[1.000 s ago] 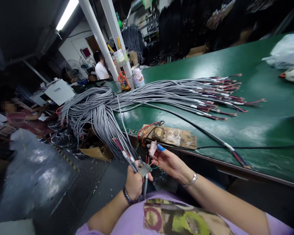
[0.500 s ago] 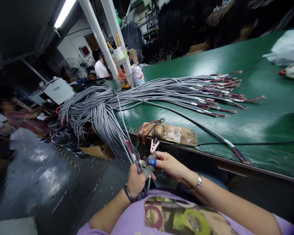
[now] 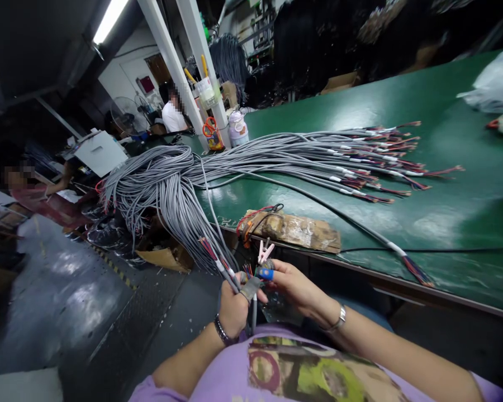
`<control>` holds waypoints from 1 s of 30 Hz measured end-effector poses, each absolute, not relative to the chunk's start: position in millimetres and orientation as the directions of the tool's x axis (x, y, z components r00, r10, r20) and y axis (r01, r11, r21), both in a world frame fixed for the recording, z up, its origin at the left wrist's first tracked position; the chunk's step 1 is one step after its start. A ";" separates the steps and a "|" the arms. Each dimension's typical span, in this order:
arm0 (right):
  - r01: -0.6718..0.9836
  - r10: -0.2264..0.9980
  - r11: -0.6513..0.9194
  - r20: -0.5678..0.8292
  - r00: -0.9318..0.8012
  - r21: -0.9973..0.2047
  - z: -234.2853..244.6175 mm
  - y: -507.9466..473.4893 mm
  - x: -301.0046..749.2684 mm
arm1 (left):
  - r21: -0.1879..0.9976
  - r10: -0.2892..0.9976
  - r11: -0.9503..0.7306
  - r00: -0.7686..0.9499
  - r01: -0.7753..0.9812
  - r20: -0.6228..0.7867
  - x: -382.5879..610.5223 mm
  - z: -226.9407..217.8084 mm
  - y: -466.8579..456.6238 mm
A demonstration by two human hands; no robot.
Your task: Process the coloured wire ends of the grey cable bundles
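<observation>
the right hand (image 3: 291,282) has brought its blue-taped finger (image 3: 265,274) down beside thin, colored wires (image 3: 247,271)
so both hands meet there: the left hand (image 3: 233,309) squeezes round gray plastic cables (image 3: 228,274); i can't tell what the right pinches. just past, a pink clip (image 3: 265,252).

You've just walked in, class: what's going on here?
A person's left hand is closed around gray cables, and the right hand has its fingers close to the thin coloured wires there; whether it pinches any is too small to tell. A large cable bundle lies on the green table, partly hanging over its edge.
</observation>
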State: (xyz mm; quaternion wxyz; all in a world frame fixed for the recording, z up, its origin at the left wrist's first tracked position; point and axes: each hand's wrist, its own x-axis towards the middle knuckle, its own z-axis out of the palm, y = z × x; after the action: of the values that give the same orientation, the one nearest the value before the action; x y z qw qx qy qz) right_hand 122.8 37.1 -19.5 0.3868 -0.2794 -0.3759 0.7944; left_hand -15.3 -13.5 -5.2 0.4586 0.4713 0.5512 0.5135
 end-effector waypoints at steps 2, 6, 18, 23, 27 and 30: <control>-0.473 0.797 -0.510 -0.189 -0.573 -0.718 -24.8 42.4 126.4 | 0.999 0.988 0.045 -0.149 -0.023 -0.048 -14.7 -2.9 -12.5; -0.552 0.758 -0.619 -0.239 -0.607 -0.559 -27.2 58.5 132.5 | 0.987 0.984 0.055 -0.162 -0.151 -0.079 -11.2 3.5 -9.1; -0.631 0.839 -0.522 -0.213 -0.500 -0.575 -15.6 68.4 113.3 | 0.992 0.990 0.096 -0.098 -0.081 -0.104 0.6 7.6 -0.5; -0.680 0.880 -0.471 -0.248 -0.404 -0.563 -14.9 69.1 108.5 | 0.993 0.990 0.091 -0.100 -0.070 -0.098 -1.2 2.4 -0.4; -0.670 0.872 -0.485 -0.259 -0.415 -0.562 -11.9 66.1 108.0 | 0.994 0.991 0.079 -0.101 -0.080 -0.087 -1.2 -0.2 -0.1; -0.656 0.858 -0.506 -0.246 -0.451 -0.560 -9.9 62.7 109.7 | 0.992 0.990 0.088 -0.106 -0.088 -0.097 -2.0 1.1 -1.5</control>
State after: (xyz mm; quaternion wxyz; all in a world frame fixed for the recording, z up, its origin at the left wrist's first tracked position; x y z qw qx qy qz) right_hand 109.7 62.7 -9.9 0.4567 -0.2567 -0.1961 0.8289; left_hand -2.0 -1.5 1.1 0.5148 0.4265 0.5283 0.5234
